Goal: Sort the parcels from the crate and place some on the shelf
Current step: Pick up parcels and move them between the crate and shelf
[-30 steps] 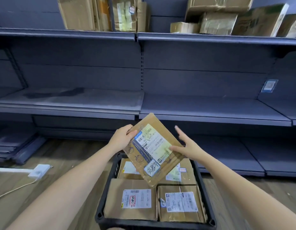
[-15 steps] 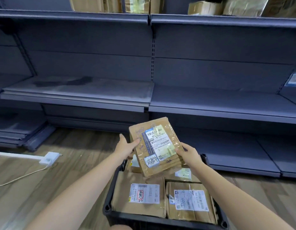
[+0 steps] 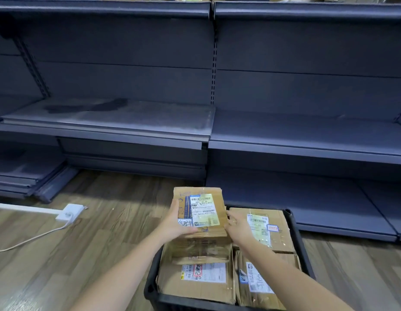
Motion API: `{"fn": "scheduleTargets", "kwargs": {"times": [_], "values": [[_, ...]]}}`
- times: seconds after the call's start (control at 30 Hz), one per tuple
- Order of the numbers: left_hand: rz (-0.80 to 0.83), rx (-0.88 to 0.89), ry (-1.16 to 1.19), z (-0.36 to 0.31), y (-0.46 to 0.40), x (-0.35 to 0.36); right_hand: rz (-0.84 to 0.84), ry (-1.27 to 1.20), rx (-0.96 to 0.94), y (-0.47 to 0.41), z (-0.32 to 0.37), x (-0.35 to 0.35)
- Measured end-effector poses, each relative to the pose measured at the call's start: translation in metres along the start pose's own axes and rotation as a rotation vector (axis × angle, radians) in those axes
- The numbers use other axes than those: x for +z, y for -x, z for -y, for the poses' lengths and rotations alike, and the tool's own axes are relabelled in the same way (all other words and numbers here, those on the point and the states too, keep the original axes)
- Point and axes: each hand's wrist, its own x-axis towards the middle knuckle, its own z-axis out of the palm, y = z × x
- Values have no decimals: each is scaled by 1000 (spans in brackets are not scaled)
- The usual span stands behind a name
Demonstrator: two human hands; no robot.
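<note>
A flat brown parcel (image 3: pixel 200 212) with a white and yellow label lies level at the back left of the black crate (image 3: pixel 295 230), on top of another parcel. My left hand (image 3: pixel 177 223) grips its left edge, thumb on top. My right hand (image 3: pixel 236 227) holds its right edge, with the fingers partly hidden behind it. Three more labelled cardboard parcels fill the crate: one at the back right (image 3: pixel 262 227), one at the front left (image 3: pixel 199 279) and one at the front right (image 3: pixel 260 281). The grey shelf (image 3: pixel 307 135) stands behind the crate.
The shelf unit has a bare middle board (image 3: pixel 109 122) and a low bottom board (image 3: pixel 307 198). Parcels on the top shelf barely show at the frame's upper edge. A white power strip (image 3: pixel 69 212) and its cable lie on the wooden floor at left.
The parcel came down from its raised, tilted hold and now lies level in the crate's back left. Both hands went down with it. The view tilted downward.
</note>
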Motion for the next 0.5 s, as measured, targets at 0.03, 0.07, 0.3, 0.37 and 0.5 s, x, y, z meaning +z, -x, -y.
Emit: {"fn": "scheduleTargets", "kwargs": {"times": [0.03, 0.07, 0.3, 0.37, 0.5], "values": [[20, -8, -8, 4, -2, 1, -19, 19, -13, -1, -3, 4], [35, -10, -11, 9, -5, 2, -35, 39, -29, -1, -6, 8], [173, 25, -160, 18, -30, -7, -111, 549, -239, -10, -22, 27], [218, 26, -309, 16, -34, -10, -154, 715, -275, -11, -26, 30], [194, 77, -678, 19, -39, -5, -322, 1141, -549, -23, -37, 34]]}}
